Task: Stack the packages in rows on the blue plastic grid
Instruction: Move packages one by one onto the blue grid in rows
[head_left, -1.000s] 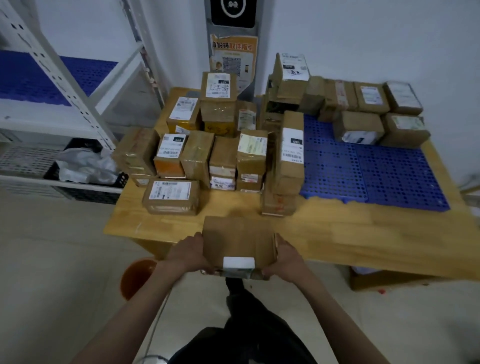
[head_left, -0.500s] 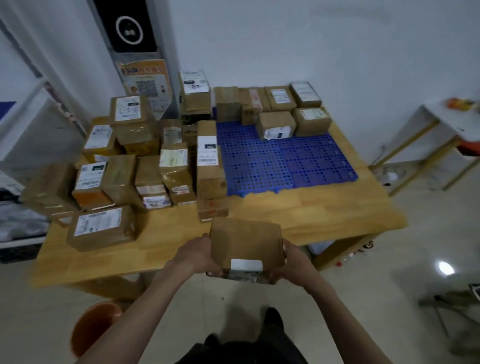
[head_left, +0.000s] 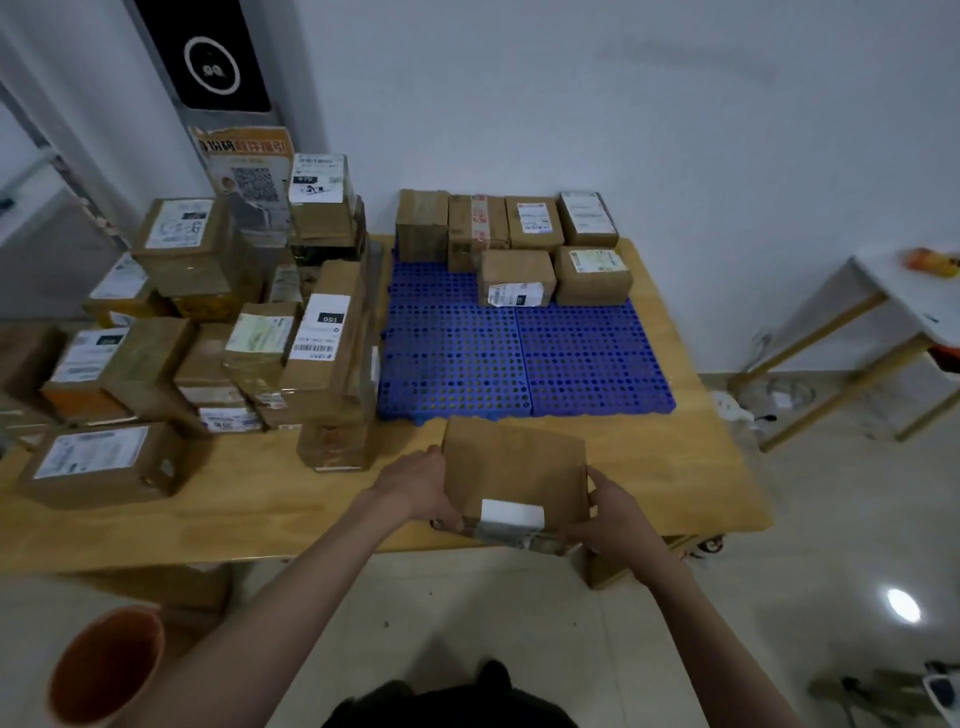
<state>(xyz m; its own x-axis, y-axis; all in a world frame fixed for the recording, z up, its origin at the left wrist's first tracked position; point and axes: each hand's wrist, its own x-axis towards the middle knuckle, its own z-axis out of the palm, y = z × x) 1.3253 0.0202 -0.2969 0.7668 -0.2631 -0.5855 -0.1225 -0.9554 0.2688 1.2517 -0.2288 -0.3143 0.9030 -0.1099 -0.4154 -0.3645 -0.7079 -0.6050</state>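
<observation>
I hold a brown cardboard package (head_left: 511, 470) with a white label on its near edge over the front of the wooden table (head_left: 696, 467). My left hand (head_left: 418, 483) grips its left side and my right hand (head_left: 615, 514) grips its right side. Just beyond it lies the blue plastic grid (head_left: 519, 358). Along the grid's far edge stands a row of several packages (head_left: 506, 223), with two more packages (head_left: 553, 278) in front of that row. The near part of the grid is bare.
A pile of several labelled packages (head_left: 208, 332) covers the table's left half, the tallest stack (head_left: 335, 364) right beside the grid. An orange bucket (head_left: 104, 665) stands on the floor at lower left. A small white table (head_left: 904, 291) is at the right.
The view has swung right and closer, so the grid now sits centred. The package in both hands has moved forward over the table toward the grid's near edge.
</observation>
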